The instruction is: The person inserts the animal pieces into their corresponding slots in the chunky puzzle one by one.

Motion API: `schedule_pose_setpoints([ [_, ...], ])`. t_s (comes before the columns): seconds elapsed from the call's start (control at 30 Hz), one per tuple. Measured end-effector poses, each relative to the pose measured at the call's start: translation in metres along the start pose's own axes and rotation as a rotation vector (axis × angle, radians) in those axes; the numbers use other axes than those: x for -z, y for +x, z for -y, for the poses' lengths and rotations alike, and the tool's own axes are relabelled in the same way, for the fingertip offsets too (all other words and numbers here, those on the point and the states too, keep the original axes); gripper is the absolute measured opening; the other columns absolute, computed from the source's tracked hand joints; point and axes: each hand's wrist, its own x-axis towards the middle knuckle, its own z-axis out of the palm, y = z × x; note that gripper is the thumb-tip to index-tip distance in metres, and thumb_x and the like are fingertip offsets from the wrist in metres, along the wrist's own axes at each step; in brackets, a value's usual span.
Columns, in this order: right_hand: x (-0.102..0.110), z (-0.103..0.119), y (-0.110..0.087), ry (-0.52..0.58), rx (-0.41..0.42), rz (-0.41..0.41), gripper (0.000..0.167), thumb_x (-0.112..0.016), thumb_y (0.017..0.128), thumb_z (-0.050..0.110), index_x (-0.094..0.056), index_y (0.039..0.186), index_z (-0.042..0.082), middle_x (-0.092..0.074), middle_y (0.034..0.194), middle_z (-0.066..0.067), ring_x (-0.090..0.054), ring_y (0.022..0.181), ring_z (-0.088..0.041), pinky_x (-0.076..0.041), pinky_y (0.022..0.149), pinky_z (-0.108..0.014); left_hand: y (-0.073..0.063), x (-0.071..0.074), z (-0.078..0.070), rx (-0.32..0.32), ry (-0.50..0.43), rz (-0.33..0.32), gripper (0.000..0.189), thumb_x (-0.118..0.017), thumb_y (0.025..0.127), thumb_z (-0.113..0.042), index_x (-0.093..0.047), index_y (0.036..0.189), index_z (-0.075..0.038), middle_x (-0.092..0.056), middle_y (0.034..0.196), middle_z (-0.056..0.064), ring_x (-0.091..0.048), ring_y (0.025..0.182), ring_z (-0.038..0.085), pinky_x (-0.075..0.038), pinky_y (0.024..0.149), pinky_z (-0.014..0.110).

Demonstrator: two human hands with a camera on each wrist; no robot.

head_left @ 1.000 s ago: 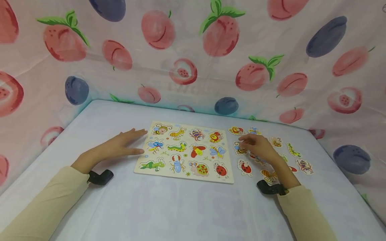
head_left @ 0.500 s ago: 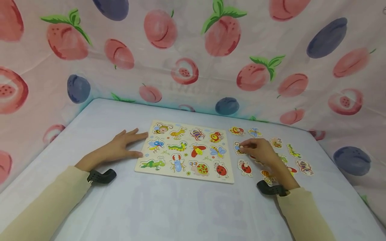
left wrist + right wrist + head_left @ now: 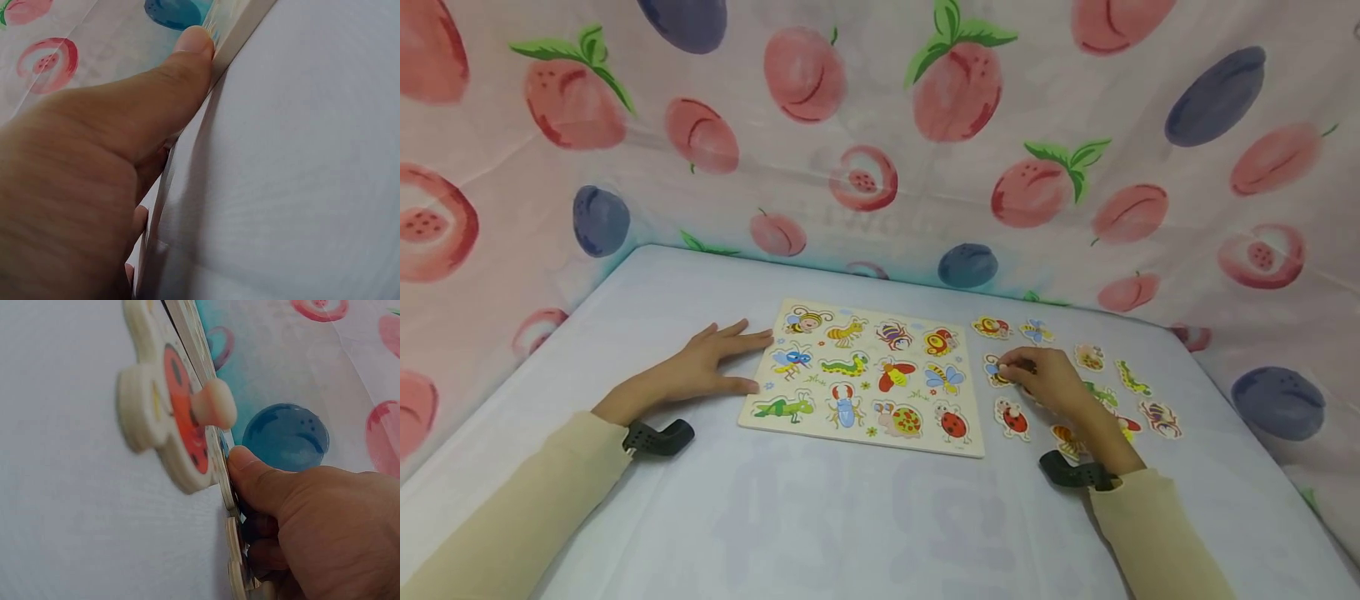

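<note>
A wooden peg puzzle board (image 3: 880, 385) with printed insects lies flat in the middle of the table in the head view. My left hand (image 3: 703, 364) rests at its left side, fingers spread and straight, with the thumb and a fingertip touching the edge. To the right of the board, my right hand (image 3: 1051, 381) pinches the small knob of a bee puzzle piece (image 3: 992, 372), which lies on the table. Just nearer to me is a ladybug piece (image 3: 1013, 419); the right wrist view shows its round knob (image 3: 215, 405) up close. The right hand partly covers some pieces.
Several other insect pieces lie around the right hand, among them a snail (image 3: 1089, 357), a caterpillar (image 3: 1132, 377), a spider (image 3: 1161, 418) and a striped one (image 3: 1067, 441). A fruit-print cloth (image 3: 865, 117) hangs behind the white table (image 3: 820, 525).
My right hand has come down from above the bee piece, and its thumb and finger have closed on the knob. The left fingers have spread wider at the board's edge.
</note>
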Motion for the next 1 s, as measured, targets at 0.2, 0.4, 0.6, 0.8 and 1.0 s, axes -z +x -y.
schedule_pose_setpoints([
  [0.2, 0.003, 0.001, 0.003, -0.035, 0.083, -0.001, 0.016, -0.064, 0.093, 0.02, -0.07, 0.102, 0.008, -0.066, 0.086, -0.002, -0.055, 0.072, -0.019, -0.046, 0.056, -0.026, 0.0, 0.001, -0.002, 0.002, 0.013, -0.005, 0.082, -0.072, 0.079, -0.052, -0.041, 0.146, -0.015, -0.034, 0.152, 0.002, -0.009, 0.144, 0.034, 0.002, 0.113, 0.055],
  [0.4, 0.006, 0.005, 0.003, -0.046, 0.11, 0.003, 0.016, -0.063, 0.094, 0.02, -0.069, 0.102, 0.008, -0.062, 0.078, -0.002, -0.052, 0.06, -0.016, -0.043, 0.048, -0.026, 0.001, 0.0, -0.001, 0.01, 0.013, -0.006, 0.082, -0.072, 0.079, -0.052, -0.042, 0.146, -0.016, -0.034, 0.152, 0.001, -0.009, 0.144, 0.034, 0.002, 0.113, 0.055],
  [0.6, 0.011, 0.017, 0.0, -0.022, 0.176, -0.014, 0.014, -0.063, 0.094, 0.019, -0.07, 0.1, 0.008, -0.065, 0.079, -0.001, -0.053, 0.057, -0.016, -0.044, 0.046, -0.027, 0.001, -0.002, -0.001, 0.029, 0.013, 0.001, 0.083, -0.071, 0.078, -0.055, -0.042, 0.146, -0.018, -0.034, 0.152, 0.0, -0.009, 0.144, 0.033, 0.003, 0.113, 0.055],
  [0.8, 0.014, 0.032, 0.01, -0.078, 0.256, -0.034, 0.016, -0.064, 0.093, 0.021, -0.071, 0.1, 0.008, -0.068, 0.082, 0.004, -0.058, 0.07, -0.018, -0.045, 0.057, -0.029, 0.0, -0.003, -0.001, 0.025, 0.017, -0.005, 0.082, -0.072, 0.078, -0.053, -0.042, 0.146, -0.017, -0.035, 0.152, 0.001, -0.009, 0.144, 0.033, 0.003, 0.113, 0.055],
  [1.0, 0.014, 0.058, 0.025, -0.044, 0.286, -0.008, 0.018, -0.063, 0.094, 0.02, -0.071, 0.104, 0.008, -0.07, 0.084, 0.003, -0.064, 0.075, -0.023, -0.048, 0.061, -0.035, 0.0, -0.002, 0.0, 0.021, 0.018, -0.006, 0.082, -0.071, 0.079, -0.054, -0.041, 0.147, -0.018, -0.034, 0.152, 0.0, -0.009, 0.144, 0.033, 0.003, 0.113, 0.055],
])
